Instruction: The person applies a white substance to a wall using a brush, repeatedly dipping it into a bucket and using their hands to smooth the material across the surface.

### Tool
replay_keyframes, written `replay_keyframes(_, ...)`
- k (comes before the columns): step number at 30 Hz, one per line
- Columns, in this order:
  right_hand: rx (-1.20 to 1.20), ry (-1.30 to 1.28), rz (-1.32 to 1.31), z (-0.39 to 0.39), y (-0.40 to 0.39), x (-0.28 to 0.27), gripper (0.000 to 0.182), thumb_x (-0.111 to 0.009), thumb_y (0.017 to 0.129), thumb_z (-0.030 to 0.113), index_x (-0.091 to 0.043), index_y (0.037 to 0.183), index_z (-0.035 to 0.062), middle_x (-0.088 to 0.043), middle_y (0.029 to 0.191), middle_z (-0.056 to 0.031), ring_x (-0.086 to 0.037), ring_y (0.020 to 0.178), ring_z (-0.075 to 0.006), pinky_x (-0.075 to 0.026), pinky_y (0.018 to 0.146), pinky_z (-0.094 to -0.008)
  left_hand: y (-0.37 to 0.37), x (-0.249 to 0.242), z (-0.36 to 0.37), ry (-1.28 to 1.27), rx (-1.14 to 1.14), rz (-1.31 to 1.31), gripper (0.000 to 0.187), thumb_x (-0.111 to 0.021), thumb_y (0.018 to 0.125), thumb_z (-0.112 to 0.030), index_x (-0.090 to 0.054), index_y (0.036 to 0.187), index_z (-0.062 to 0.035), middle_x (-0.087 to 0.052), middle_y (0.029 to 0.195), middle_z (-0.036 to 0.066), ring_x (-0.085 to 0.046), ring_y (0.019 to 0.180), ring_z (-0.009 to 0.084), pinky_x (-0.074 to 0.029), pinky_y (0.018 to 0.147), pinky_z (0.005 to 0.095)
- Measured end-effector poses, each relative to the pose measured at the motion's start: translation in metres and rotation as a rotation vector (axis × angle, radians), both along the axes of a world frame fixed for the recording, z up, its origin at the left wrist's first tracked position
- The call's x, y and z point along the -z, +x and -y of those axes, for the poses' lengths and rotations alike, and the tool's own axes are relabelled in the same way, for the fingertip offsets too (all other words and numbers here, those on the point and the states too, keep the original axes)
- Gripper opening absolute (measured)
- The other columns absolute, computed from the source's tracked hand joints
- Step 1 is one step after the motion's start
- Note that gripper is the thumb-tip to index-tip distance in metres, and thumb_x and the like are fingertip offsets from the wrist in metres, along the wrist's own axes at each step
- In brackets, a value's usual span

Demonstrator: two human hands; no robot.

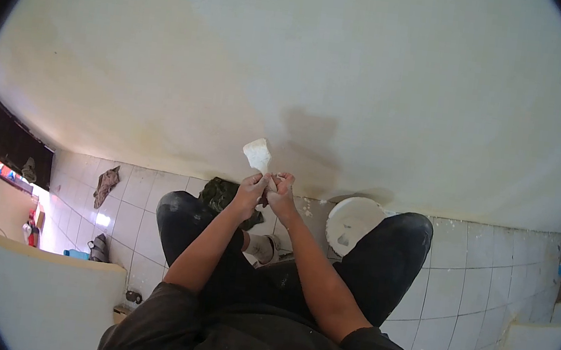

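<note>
A putty knife [257, 154] with a white-coated blade points up and slightly left in front of the wall. My left hand [248, 193] is closed around its handle. Against it, my right hand [282, 194] has its fingers bent and closed at the lower end of the handle, which the fingers partly hide. Both hands meet between my knees, and whitish dust shows on the fingers. Right of my hands, a white bucket [335, 223] stands on the floor with white paste inside, partly covered by my knee.
A pale wall [406, 106] rises ahead, with my shadow on it. Dark cloth [218, 194] lies by my left knee, and a crumpled rag [106, 186] farther left. White specks dot the floor tiles [444, 290]. A low wall [39, 286] stands at left.
</note>
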State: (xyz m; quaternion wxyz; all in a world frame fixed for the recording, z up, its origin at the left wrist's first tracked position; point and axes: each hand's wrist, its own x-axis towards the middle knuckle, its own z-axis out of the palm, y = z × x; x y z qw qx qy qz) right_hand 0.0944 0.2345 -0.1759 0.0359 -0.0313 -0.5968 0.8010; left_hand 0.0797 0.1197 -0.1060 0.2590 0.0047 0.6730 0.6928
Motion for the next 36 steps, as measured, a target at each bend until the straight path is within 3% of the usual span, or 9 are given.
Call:
replay_keyframes(3, -0.295, 0.166, 0.217, -0.038, 0.012, -0.08, 0.066, -0.067, 0.096, 0.015, -0.019, 0.14, 0.0035, -0.068, 0.104, -0.0123, -0.07, 0.077, -0.0196, -0.057, 0.057, -0.0283, 0.005, -0.012, 0.003, 0.113, -0.087, -0.04, 0.033, -0.05, 0.107, -0.033, -0.06, 0.109, -0.0022, -0.064, 0.097, 0.005, -0.06, 0.074, 0.0123, -0.05, 0.063, 0.0277)
replay_keyframes(7, -0.356, 0.511, 0.337, -0.102, 0.01, -0.126, 0.044, -0.068, 0.095, 0.029, -0.053, 0.122, -0.0012, -0.068, 0.084, -0.0115, -0.067, 0.067, -0.0195, -0.055, 0.055, -0.0333, 0.014, -0.04, 0.003, 0.184, -0.187, -0.138, 0.031, -0.048, 0.108, -0.035, -0.056, 0.113, -0.0053, -0.063, 0.098, 0.003, -0.057, 0.073, 0.0112, -0.046, 0.062, 0.0258)
replay_keyframes(9, -0.279, 0.498, 0.266, -0.129, 0.01, -0.141, 0.039, -0.066, 0.096, 0.031, -0.058, 0.119, 0.0003, -0.068, 0.082, -0.01, -0.067, 0.068, -0.0177, -0.054, 0.057, -0.0315, 0.009, -0.057, 0.008, 0.234, -0.148, -0.203, 0.03, -0.046, 0.108, -0.036, -0.054, 0.113, -0.0069, -0.06, 0.094, 0.001, -0.054, 0.071, 0.01, -0.043, 0.061, 0.0247)
replay_keyframes(12, -0.248, 0.462, 0.282, -0.152, 0.019, -0.199, 0.041, -0.065, 0.097, 0.03, -0.057, 0.124, 0.0012, -0.068, 0.081, -0.0089, -0.068, 0.07, -0.0161, -0.052, 0.059, -0.0302, -0.015, -0.082, 0.011, 0.326, -0.102, -0.352, 0.029, -0.045, 0.109, -0.037, -0.053, 0.11, -0.0085, -0.053, 0.084, -0.002, -0.047, 0.066, 0.0078, -0.039, 0.059, 0.0234)
replay_keyframes(17, -0.359, 0.61, 0.265, -0.176, 0.036, -0.22, 0.037, -0.065, 0.097, 0.031, -0.062, 0.12, 0.0012, -0.069, 0.077, -0.0081, -0.067, 0.065, -0.0144, -0.052, 0.061, -0.0313, -0.061, -0.158, -0.017, 0.313, -0.14, -0.514, 0.031, -0.045, 0.108, -0.04, -0.053, 0.106, -0.0099, -0.046, 0.076, -0.004, -0.038, 0.06, 0.0059, -0.034, 0.055, 0.0226)
replay_keyframes(20, -0.341, 0.663, 0.273, -0.192, 0.047, -0.206, 0.036, -0.066, 0.097, 0.033, -0.065, 0.116, 0.0018, -0.07, 0.073, -0.0079, -0.067, 0.062, -0.0149, -0.052, 0.063, -0.0326, -0.095, -0.151, -0.028, 0.497, -0.165, -0.399, 0.029, -0.045, 0.109, -0.037, -0.053, 0.103, -0.0106, -0.045, 0.074, -0.005, -0.037, 0.058, 0.0065, -0.034, 0.053, 0.0229)
replay_keyframes(27, -0.358, 0.848, 0.274, -0.213, 0.051, -0.142, 0.036, -0.067, 0.096, 0.033, -0.067, 0.113, 0.0022, -0.07, 0.073, -0.0096, -0.067, 0.062, -0.0165, -0.052, 0.064, -0.0337, -0.104, -0.091, -0.04, 0.377, -0.251, -0.255, 0.025, -0.04, 0.11, -0.032, -0.052, 0.102, -0.0113, -0.044, 0.072, -0.004, -0.037, 0.056, 0.0083, -0.035, 0.053, 0.0255)
replay_keyframes(30, -0.297, 0.637, 0.307, -0.203, 0.048, -0.15, 0.036, -0.068, 0.095, 0.033, -0.068, 0.112, 0.0013, -0.071, 0.075, -0.0105, -0.068, 0.062, -0.0177, -0.053, 0.064, -0.0346, -0.091, -0.058, -0.039, 0.338, -0.263, -0.196, 0.027, -0.043, 0.109, -0.035, -0.052, 0.098, -0.0117, -0.044, 0.07, -0.004, -0.039, 0.054, 0.0087, -0.035, 0.051, 0.0258)
replay_keyframes(36, -0.428, 0.667, 0.273, -0.194, 0.044, -0.146, 0.039, -0.068, 0.095, 0.033, -0.067, 0.114, -0.0009, -0.072, 0.08, -0.0111, -0.071, 0.065, -0.0167, -0.055, 0.066, -0.034, -0.045, -0.032, -0.011, 0.248, -0.276, 0.109, 0.028, -0.053, 0.106, -0.036, -0.055, 0.096, -0.0091, -0.05, 0.07, -0.004, -0.044, 0.051, 0.0075, -0.034, 0.043, 0.0236)
